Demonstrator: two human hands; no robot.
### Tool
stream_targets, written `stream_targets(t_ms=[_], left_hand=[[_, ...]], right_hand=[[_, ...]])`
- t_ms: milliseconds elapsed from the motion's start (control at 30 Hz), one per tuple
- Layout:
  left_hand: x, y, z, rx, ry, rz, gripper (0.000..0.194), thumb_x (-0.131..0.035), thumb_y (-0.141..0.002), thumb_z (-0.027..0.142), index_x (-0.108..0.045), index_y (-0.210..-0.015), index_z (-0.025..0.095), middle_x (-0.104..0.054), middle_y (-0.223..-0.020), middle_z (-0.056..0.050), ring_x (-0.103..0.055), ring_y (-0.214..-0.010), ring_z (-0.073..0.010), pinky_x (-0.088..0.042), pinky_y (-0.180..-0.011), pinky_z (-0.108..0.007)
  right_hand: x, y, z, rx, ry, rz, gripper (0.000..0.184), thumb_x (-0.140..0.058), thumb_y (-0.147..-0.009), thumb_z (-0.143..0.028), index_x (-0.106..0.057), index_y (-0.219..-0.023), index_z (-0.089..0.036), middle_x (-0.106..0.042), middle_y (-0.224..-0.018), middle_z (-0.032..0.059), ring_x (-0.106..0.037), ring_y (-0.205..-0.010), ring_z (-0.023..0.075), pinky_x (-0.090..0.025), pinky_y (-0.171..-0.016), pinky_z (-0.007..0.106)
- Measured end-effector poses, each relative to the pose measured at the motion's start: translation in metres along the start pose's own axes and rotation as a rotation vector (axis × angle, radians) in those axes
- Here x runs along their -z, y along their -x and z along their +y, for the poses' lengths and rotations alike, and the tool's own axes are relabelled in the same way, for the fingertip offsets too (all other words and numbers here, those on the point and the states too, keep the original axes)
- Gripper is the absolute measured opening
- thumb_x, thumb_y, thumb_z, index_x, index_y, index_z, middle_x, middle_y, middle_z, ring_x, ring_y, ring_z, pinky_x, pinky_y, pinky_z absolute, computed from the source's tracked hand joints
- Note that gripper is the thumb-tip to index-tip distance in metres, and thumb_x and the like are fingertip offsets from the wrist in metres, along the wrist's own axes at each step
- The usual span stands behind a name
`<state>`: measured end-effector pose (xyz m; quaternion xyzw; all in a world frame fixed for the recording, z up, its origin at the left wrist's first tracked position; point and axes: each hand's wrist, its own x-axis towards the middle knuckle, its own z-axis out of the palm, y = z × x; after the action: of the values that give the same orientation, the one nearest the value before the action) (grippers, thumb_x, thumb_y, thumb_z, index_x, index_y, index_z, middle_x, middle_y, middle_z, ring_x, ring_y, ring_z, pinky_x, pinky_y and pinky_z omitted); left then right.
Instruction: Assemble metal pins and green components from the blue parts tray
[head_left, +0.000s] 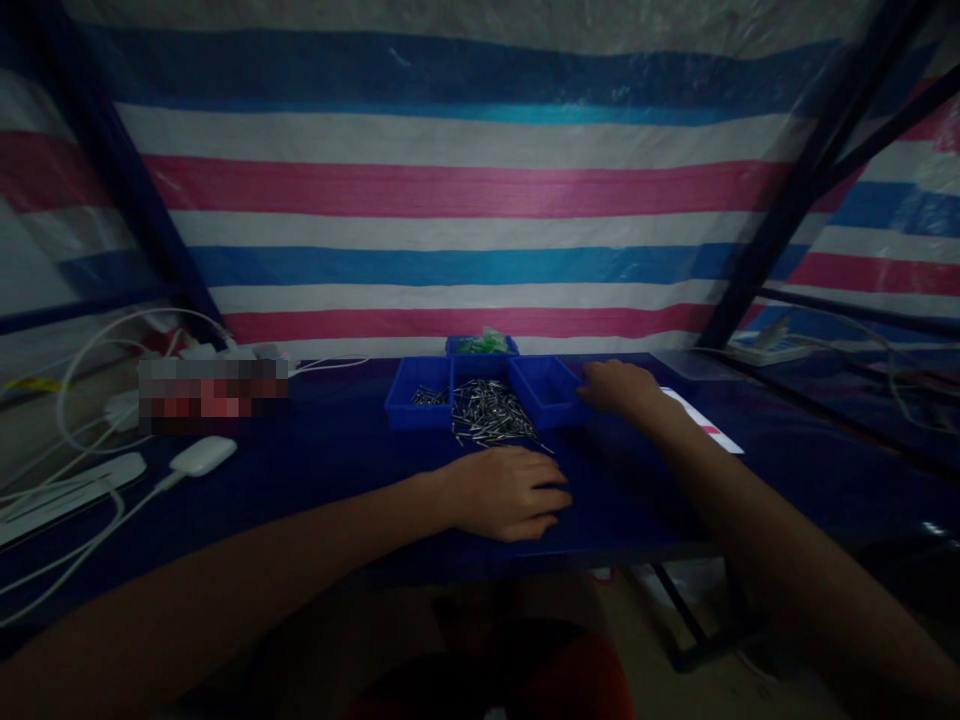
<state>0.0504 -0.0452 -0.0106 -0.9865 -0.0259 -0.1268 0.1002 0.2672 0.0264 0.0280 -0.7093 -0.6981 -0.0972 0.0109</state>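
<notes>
Left hand (506, 493) palm down, fingers loosely parted and pointing rightward; its underside is hidden, so I cannot tell whether it holds anything. Just beyond it, on the side away from the person, lies the heap of metal pins (491, 412), right by the knuckles. Most pins point every which way, though one stray at the near right edge slants down toward those fingers. Of the two hands, this one is nearer the heap. The right hand (619, 388) is farther out and to the right, bent at the wrist, its fingertips at the outer edge of the right blue tray (551, 378); whether they pinch something I cannot make out. Beyond the left hand and a little leftward, the left blue tray (415, 420) holds a smaller scatter of pins. Farther off, behind the heap, a green bag (486, 342) sits in a back tray. Under everything runs a dark blue table (322, 440). A white card (694, 415) lies right of the right hand, a white case (203, 455) well left of the left. Striped sheeting (480, 190) walls the dim room.
</notes>
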Motion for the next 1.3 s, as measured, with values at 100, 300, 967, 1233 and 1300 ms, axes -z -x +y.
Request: stream_targets(t_ms=[100,300,967,1233,1300], left_hand=[[-0.008,-0.022,0.006,-0.062,0.022,0.000,0.032,-0.040,-0.086,0.028,-0.054,-0.110,0.013,-0.053,-0.118,-0.010,-0.046,-0.111,-0.0215,-0.040,-0.091,-0.032],[-0.022,-0.033,-0.020,0.052,0.046,-0.112,0.036,-0.040,-0.083,0.009,-0.050,-0.117,0.014,-0.054,-0.119,-0.005,-0.047,-0.111,-0.0155,-0.039,-0.093,-0.025],[-0.022,-0.021,-0.078,-0.270,-0.313,-0.027,0.026,-0.033,-0.088,0.011,-0.055,-0.101,0.015,-0.061,-0.077,-0.007,-0.055,-0.075,-0.0156,-0.044,-0.063,-0.026],[-0.003,-0.022,-0.053,-0.095,-0.426,-0.077,0.022,-0.036,-0.088,0.017,-0.055,-0.099,0.017,-0.058,-0.095,-0.008,-0.053,-0.085,-0.0171,-0.041,-0.072,-0.030],[0.018,-0.014,-0.052,-0.011,-0.402,-0.111,0.021,-0.040,-0.086,0.024,-0.056,-0.096,0.017,-0.059,-0.090,-0.007,-0.053,-0.085,-0.0183,-0.040,-0.075,-0.031]], right_hand=[[0.001,-0.023,-0.007,0.113,-0.075,0.045,0.049,-0.050,-0.075,-0.042,-0.051,-0.116,-0.015,-0.059,-0.106,0.0190,-0.055,-0.097,0.0324,-0.042,-0.077,0.042],[-0.021,-0.061,-0.019,0.270,-0.234,0.053,0.050,-0.044,-0.077,-0.014,-0.041,-0.126,-0.009,-0.050,-0.122,0.0192,-0.047,-0.112,0.0261,-0.034,-0.091,0.033],[-0.044,-0.077,-0.009,0.107,-0.579,0.031,0.051,-0.044,-0.078,-0.025,-0.041,-0.126,-0.005,-0.044,-0.130,0.0147,-0.041,-0.118,0.0200,-0.031,-0.095,0.027],[-0.045,-0.074,-0.010,0.130,-0.581,0.053,0.053,-0.049,-0.079,-0.031,-0.042,-0.125,-0.005,-0.045,-0.128,0.0158,-0.042,-0.118,0.0216,-0.031,-0.095,0.029],[-0.044,-0.072,-0.009,0.137,-0.568,0.078,0.052,-0.049,-0.079,-0.031,-0.044,-0.124,-0.005,-0.046,-0.127,0.0170,-0.042,-0.117,0.0229,-0.031,-0.096,0.031]])
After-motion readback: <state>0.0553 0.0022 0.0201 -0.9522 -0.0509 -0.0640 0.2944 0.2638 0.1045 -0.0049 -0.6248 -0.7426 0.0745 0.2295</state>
